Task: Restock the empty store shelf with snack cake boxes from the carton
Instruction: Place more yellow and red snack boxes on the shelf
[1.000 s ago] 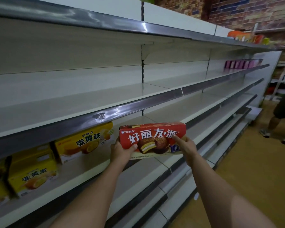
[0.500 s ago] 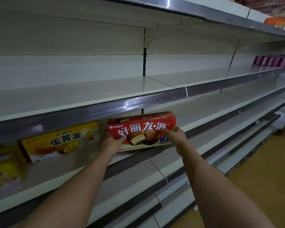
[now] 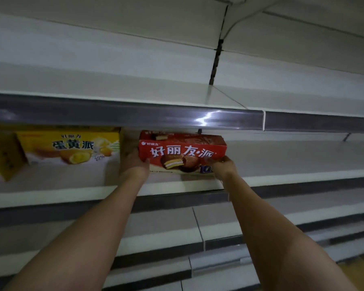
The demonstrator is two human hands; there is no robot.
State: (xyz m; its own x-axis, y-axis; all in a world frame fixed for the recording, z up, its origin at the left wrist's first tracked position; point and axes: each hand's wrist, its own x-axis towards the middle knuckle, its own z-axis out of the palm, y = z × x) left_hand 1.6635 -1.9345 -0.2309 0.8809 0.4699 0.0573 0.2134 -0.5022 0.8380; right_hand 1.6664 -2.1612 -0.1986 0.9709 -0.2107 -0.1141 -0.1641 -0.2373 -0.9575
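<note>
Both hands are holding the red box (image 3: 182,153) by its ends, low over the shelf (image 3: 72,191) near its front edge. The left hand (image 3: 135,164) is cupping one end, the right hand (image 3: 223,166) pinching the other. Beside it is sitting a yellow box (image 3: 72,147). Letting go too near the edge could be risking a tip-off.

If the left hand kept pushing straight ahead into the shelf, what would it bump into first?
Probably nothing but the shelf's back panel. The left hand holds the red box by its end, in the gap beside the yellow box. Depth there is dim, so this is uncertain.
</note>
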